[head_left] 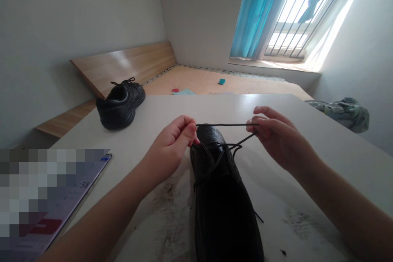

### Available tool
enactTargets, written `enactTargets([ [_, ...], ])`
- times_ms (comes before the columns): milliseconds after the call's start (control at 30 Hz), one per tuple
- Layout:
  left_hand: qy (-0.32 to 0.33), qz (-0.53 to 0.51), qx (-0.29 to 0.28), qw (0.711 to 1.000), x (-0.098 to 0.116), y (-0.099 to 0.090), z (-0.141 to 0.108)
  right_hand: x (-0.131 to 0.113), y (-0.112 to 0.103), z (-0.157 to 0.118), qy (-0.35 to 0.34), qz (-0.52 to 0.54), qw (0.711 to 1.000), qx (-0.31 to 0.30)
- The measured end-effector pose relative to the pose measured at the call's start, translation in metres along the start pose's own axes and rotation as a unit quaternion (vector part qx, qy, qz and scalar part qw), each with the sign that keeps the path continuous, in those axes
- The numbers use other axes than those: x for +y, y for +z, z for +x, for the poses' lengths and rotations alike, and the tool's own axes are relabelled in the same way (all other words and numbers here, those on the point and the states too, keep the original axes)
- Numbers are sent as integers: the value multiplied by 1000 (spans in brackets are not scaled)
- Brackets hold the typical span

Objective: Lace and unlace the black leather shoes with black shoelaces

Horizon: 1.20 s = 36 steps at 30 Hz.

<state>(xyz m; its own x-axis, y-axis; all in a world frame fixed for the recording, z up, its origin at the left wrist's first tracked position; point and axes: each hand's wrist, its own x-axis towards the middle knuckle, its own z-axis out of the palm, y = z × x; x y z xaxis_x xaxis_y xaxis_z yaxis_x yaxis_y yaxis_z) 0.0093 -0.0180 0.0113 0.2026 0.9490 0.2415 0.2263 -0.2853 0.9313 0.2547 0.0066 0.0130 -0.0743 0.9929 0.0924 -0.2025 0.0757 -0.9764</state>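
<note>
Black leather made up two shoes on one white counter (pixel 270 110): the near shoe (pixel 227 213) lay between the person's two forearms, its toe pointing away, and the far shoe (pixel 118 108) sat near the counter's far left edge, its lace tied in a bow. Two bare hands worked at the near shoe's toe end. The left hand (pixel 194 133) pinched the thin dark lace (pixel 222 124) between thumb and bent fingers; the right hand (pixel 256 126) pinched it too, with one finger raised apart. One stretch ran straight and taut between them, and loose loops curled over the shoe's tongue.

The counter's smooth top was smudged with dark marks. One flat screen (pixel 82 188) lay at the left, partly pixelated. Past the counter stood a bed (pixel 199 75) with one smooth wood-grain headboard (pixel 129 63), one small teal item (pixel 221 82) and one small red item (pixel 175 90). Crumpled greyish-green cloth (pixel 348 112) lay to the right. Plain pale walls (pixel 196 12) met behind, beside one bright window (pixel 290 28) with straight bars and a softly folded blue curtain (pixel 259 12).
</note>
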Motion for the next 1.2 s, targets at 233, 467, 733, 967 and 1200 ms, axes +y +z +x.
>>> enactTargets([
  [233,26,75,119,990,13,-13,-1,-8,-10,2,-70,-79,994,-17],
  [467,77,125,232,962,13,-17,-1,-9,-13,-3,-167,-561,790,-183],
  [733,84,419,133,894,16,-25,-4,-11,-22,3,-35,-405,862,-302],
  [967,-40,402,-191,895,15,-19,-4,-11,-21,5,-32,-68,991,-110],
  [1200,-6,160,-80,984,12,-22,-2,-18,-14,0,98,142,969,-179],
])
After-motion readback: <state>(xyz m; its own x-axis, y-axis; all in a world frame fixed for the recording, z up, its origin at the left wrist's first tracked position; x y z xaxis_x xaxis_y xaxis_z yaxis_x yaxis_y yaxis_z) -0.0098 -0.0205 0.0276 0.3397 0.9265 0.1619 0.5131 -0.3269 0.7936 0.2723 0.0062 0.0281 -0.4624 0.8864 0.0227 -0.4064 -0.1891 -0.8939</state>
